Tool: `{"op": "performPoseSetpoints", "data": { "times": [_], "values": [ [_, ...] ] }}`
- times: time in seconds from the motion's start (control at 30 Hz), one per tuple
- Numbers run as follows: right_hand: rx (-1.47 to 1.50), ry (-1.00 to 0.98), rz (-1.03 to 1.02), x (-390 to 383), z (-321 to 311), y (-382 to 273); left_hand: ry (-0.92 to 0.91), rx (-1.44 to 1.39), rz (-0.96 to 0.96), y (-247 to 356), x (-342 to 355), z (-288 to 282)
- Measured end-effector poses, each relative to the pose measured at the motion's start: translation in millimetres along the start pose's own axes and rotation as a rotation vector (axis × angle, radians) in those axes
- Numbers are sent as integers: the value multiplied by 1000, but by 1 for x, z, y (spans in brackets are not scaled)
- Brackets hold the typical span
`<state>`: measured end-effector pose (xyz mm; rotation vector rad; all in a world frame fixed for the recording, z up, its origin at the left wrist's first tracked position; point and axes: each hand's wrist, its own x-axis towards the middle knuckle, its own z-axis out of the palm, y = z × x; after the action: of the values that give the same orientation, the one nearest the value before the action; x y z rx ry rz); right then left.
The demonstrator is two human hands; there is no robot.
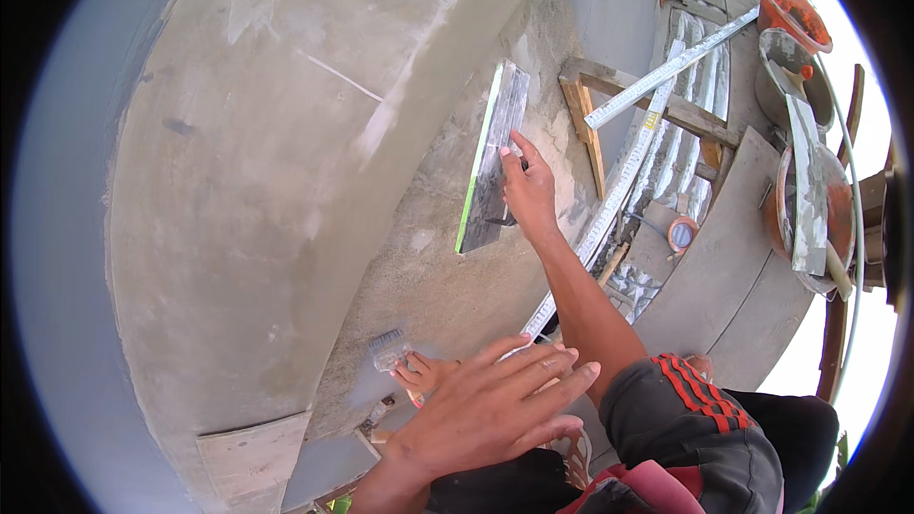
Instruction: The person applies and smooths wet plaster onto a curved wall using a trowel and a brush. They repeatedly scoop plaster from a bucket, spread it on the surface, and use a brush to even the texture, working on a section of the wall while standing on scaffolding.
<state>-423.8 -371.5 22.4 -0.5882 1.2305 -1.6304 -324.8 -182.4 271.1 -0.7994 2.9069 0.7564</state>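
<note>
My right hand (530, 192) grips a long, flat plastering trowel (493, 157) with a bright green edge, its index finger stretched along the tool. The blade lies against or very close to a rough grey wall strip (433, 219); contact cannot be made out. My left hand (495, 405) is lower and closer, back toward me, fingers spread and pointing right, with nothing seen in it. Just beyond its wrist, another hand (424, 373), apparently a co-worker's, holds a wide brush (387, 347) with grey bristles. My left hand hides part of that arm.
Smooth grey plaster (257, 190) spans the left. Two long metal straightedges (614, 195) lean at the right by a wooden frame (657, 105). An orange bucket (795, 14) and a mortar-stained bucket (843, 205) stand far right on boards (733, 266). A sandalled foot (576, 457) shows below.
</note>
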Motion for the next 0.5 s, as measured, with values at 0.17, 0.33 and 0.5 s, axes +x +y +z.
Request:
{"op": "performPoseSetpoints", "data": {
  "times": [0.17,0.33,0.5],
  "values": [
    [-9,-8,24,10,-16,-17,70,45,-79,9,-27,19],
    [5,18,29,5,3,-9,88,140,-161,11,-51,15],
    [-36,7,20,3,16,-12,70,114,-153,17,-61,15]
  ]
}}
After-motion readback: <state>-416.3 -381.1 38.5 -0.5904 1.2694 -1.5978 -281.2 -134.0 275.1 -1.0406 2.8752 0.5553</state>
